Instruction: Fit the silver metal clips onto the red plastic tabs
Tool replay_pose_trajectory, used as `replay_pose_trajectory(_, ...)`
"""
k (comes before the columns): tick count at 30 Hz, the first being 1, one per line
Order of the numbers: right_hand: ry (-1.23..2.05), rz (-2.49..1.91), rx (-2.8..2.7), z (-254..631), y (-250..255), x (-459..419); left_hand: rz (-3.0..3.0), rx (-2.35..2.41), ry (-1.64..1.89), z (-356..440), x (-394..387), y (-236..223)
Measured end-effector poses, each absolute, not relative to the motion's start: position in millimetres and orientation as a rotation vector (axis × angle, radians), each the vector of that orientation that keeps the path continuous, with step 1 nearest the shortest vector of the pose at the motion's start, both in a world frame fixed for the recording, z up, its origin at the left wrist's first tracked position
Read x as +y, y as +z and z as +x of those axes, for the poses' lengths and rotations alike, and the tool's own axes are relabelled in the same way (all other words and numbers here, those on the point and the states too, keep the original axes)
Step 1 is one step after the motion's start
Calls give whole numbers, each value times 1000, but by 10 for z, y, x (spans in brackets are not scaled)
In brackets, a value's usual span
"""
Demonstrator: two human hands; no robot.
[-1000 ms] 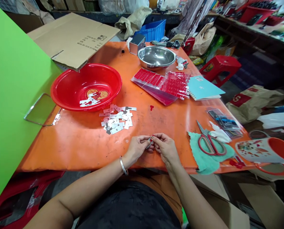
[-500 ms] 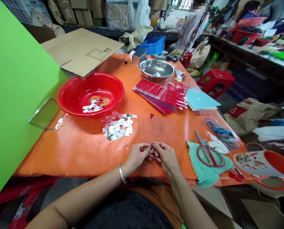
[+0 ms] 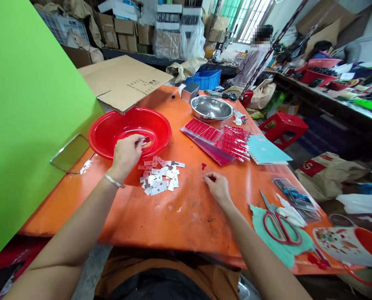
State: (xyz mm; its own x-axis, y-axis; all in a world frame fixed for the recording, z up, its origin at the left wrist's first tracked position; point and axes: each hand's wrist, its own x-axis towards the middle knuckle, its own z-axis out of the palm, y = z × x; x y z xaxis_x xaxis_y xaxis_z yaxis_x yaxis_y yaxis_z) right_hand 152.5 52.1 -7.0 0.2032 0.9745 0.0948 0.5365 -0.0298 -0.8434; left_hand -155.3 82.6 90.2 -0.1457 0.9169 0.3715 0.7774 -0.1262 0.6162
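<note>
Above the glossy red plastic basin [image 3: 161,135], left hand [image 3: 126,155] pinches a red piece [image 3: 146,140]; right grip [image 3: 217,187] unclear.

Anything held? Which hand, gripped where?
The left hand pinches a small red piece by one end; the right hand holds nothing visible.

2 hands [image 3: 126,156] [image 3: 218,187], 2 bowls [image 3: 148,123] [image 3: 211,108]

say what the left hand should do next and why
Probably the left hand should let go of the small red piece it pinches. The hand is over the red basin, so the piece would likely fall inside rather than among the loose silver tags on the table beside it.
</note>
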Motion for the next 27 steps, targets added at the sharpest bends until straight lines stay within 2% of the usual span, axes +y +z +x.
replay_pose_trajectory(3,626,-1688,-1551,1385,-100,720,1977,2231,706,-1852,1036,835)
replay_pose_trajectory(5,601,-1688,-1639,1277,-111,828,1979,2265,569,-1909,1067,811)
replay_pose_trajectory(8,575,-1692,-1766,1115,-121,960,2061,2186,795,-1791,963,833)
replay_pose_trajectory(12,571,-1700,-1888,943,-120,1084,1918,1790,1239,-1409,684,828)
replay_pose_trajectory(18,691,-1741,-1875,817,-54,1205,1344,1311,1155,-950,472,435)
replay_pose_trajectory(27,1190,-1654,-1417,808,74,907,772,1107,1186,-612,479,60)
